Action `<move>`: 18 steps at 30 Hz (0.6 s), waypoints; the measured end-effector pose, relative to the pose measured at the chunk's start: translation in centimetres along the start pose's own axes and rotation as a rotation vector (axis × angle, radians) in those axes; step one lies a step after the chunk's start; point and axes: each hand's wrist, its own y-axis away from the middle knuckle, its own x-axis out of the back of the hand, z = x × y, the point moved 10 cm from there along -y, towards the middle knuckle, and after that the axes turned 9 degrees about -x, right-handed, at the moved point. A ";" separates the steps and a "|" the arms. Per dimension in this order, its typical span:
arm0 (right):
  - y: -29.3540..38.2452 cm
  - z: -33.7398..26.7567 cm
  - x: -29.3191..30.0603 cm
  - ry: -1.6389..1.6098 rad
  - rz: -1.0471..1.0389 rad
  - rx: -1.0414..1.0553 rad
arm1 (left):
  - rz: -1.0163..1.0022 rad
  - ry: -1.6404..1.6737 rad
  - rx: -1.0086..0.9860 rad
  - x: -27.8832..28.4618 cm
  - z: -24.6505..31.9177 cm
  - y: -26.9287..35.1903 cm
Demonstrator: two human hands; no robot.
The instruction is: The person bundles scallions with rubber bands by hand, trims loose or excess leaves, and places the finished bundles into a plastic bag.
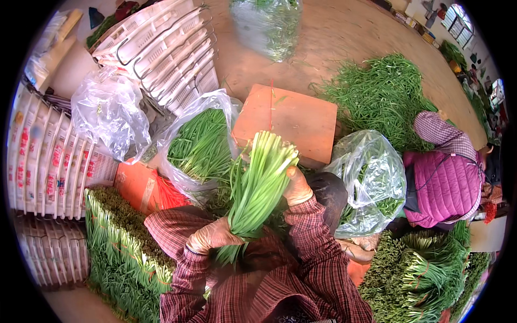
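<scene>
A bunch of green leafy stalks, likely garlic chives (258,181), is held upright before me, pale stem ends up. My left hand (216,236), in a tan glove, grips the leafy lower end. My right hand (298,186), gloved too, closes on the upper right side near the pale ends. Just beyond lies an orange-brown board or block (286,121) with a red string across it. Left of the bunch, an open clear plastic bag (163,151) holds more green leaves (202,141).
Stacked white plastic crates (161,52) rise at upper left. Tied bunches pile up at left (125,246) and right (420,274). Red ties (167,191) lie at left. Another clear bag (367,181) stands at right, near a loose green heap (379,97) and a person in a purple vest (442,187).
</scene>
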 end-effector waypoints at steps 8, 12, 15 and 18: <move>0.7 -0.4 -0.5 -0.224 -0.058 0.033 | -0.073 -0.103 0.045 -0.3 -1.8 -0.1; 1.4 -1.5 -1.7 -0.223 -0.150 0.099 | -0.107 -0.077 0.096 -0.6 -1.4 -0.6; 2.5 -2.3 -1.8 -0.084 -0.277 0.219 | -0.085 -0.092 0.032 -0.9 -0.1 -1.4; 3.9 -4.3 -3.3 0.011 -0.346 0.395 | -0.104 -0.214 0.104 -0.8 1.4 -1.8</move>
